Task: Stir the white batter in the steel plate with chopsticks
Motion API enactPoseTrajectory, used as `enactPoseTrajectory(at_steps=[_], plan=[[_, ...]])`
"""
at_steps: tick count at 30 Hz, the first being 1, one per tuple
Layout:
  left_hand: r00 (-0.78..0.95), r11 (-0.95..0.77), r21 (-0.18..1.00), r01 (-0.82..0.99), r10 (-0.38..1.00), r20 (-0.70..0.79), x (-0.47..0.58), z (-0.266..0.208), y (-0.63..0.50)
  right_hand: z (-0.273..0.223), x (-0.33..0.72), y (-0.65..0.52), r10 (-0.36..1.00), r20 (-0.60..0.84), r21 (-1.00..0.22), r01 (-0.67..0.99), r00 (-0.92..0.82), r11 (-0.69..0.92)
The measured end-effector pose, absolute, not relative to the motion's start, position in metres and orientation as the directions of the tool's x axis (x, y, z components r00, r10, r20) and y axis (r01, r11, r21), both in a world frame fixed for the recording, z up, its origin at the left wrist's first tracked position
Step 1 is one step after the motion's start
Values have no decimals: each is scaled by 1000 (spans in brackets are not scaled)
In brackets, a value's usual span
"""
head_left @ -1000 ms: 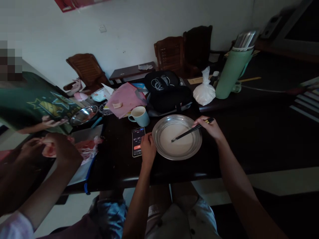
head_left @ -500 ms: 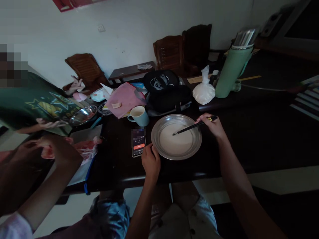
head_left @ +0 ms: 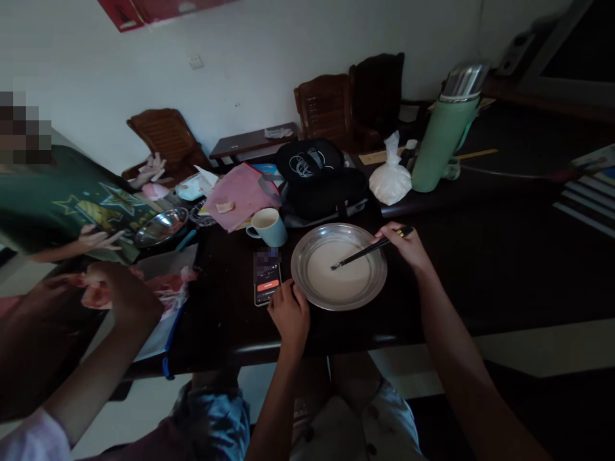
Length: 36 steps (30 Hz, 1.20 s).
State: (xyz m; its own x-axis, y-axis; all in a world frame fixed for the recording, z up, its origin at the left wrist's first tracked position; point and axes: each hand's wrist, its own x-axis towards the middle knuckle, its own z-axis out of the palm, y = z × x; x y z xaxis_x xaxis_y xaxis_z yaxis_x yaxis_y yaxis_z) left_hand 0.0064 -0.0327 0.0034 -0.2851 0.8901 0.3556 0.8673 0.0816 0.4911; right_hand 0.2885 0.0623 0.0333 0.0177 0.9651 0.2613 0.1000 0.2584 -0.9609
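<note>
A: Where is the main item?
B: A metal basin (head_left: 346, 305) sits on the dark table (head_left: 223, 330), in front of the wearer, with pale liquid (head_left: 343, 285) in it.
A: Condition of the right hand (head_left: 403, 243)?
B: Closed round black chopsticks (head_left: 364, 250), slanting down over the rim. Their tips meet the liquid near its middle; depth cannot be told.
A: And the left hand (head_left: 291, 315)?
B: Half open, fingers loosely bent, at the basin's near-left edge. Whether it grips the rim, I cannot tell.
A: Step in hand?
B: Stirring, in my judgement.
A: What does the next move call for?
B: Another turn would call for tips kept in the liquid and a steadied rim, since the basin could slide.
A: Surroundings?
B: A lit phone (head_left: 268, 285) lies just left of the basin, close by the left hand; a mug (head_left: 271, 230) stands beyond it. Farther back are a black bag (head_left: 319, 182), a knotted plastic bag (head_left: 391, 184) with white contents, and a green flask (head_left: 442, 144). Well to the left, a co-worker's hand (head_left: 122, 291) is over raw-looking meat (head_left: 166, 282).
</note>
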Motion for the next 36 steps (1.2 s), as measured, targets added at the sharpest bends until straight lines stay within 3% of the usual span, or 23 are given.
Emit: enactPoseTrajectory(at_steps=[5,10,14,20,26,29,32,36], plan=[[-191,-101,598,795,894,406,-4,-2,-23,35,286,60,959,282,-950,132,-17,281],[-113,-193,554,810,875,471,-12,-8,-14,35,285,62,953,302,-942,150,-13,301],[-111,-194,535,822,867,486,-14,-11,-14,34,292,62,950,294,-950,135,103,280],[-139,-164,539,826,868,477,-13,-12,-15,34,282,60,954,291,-945,129,-79,299],[-144,-160,532,831,864,483,-12,-12,-16,32,288,63,943,319,-944,119,92,308],[-122,-149,530,835,888,443,-15,-7,-12,33,289,62,956,289,-953,109,47,282],[-39,-157,477,865,926,375,-20,5,-1,35,286,61,959,282,-954,98,-24,283],[21,-103,330,938,969,244,-28,24,19,35,286,62,953,300,-950,113,52,293]])
